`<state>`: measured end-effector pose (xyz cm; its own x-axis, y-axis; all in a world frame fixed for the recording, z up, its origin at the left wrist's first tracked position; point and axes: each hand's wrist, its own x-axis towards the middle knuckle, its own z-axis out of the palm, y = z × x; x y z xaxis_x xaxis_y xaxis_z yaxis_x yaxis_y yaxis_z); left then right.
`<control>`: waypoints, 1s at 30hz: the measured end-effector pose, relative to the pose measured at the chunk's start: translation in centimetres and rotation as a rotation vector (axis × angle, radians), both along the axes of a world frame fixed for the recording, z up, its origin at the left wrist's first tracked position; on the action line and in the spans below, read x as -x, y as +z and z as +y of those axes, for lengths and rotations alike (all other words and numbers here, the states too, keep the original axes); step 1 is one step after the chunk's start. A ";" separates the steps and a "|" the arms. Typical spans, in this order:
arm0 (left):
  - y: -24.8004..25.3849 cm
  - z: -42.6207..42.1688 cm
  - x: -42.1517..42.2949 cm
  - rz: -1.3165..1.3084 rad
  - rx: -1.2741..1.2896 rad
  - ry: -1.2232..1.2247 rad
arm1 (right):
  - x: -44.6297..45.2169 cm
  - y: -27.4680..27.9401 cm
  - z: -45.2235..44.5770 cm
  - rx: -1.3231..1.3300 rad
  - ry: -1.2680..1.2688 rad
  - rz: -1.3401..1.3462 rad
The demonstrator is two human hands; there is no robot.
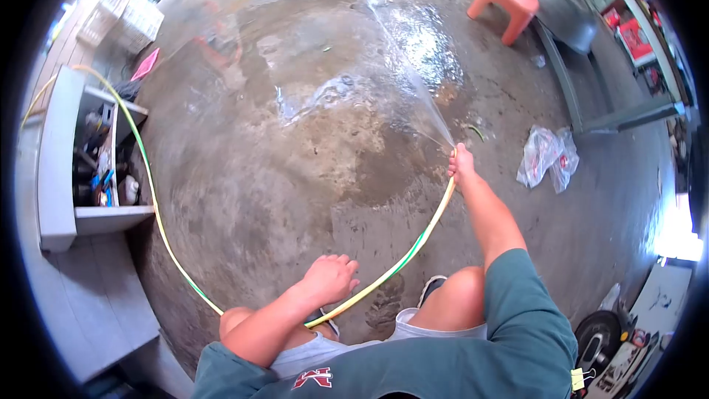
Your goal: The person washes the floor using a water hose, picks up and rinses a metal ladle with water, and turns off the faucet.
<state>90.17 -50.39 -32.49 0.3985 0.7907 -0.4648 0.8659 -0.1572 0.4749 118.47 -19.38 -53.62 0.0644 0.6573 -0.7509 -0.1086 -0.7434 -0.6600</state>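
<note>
The concrete floor (258, 199) spreads before me, wet and shining toward its far edge. Along its left edge stands a grey cabinet (57, 155), small items crowding its open shelf. A person in a dark green T-shirt (436, 362) is low at the floor's near edge, knees bent. A yellow hose (153, 186) with green stripes loops past the cabinet's far corner, sweeps over the floor, passes by the person's left leg and curves up to the right hand. Water (419, 83) sprays from its end toward the far edge. A pink stool (507, 2) stands near the floor's far right corner, and a clear plastic bag (548, 157) lies toward the right edge. The left hand (330, 278), fingers loosely bent, holds nothing I can see, just beside the hose; the right hand (461, 165) is closed around the hose's end. Near it lies a thin green strip (476, 131).
</note>
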 end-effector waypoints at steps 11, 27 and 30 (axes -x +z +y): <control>1.9 -0.8 0.8 -0.043 -0.120 0.054 | -0.6 1.1 0.7 -0.024 -0.137 -0.062; 2.9 -1.9 2.1 -0.040 -0.111 0.071 | -1.2 6.9 5.0 -0.139 -0.254 -0.137; 3.0 -2.0 2.0 -0.073 -0.125 0.085 | -2.6 7.3 5.9 -0.142 -0.230 -0.169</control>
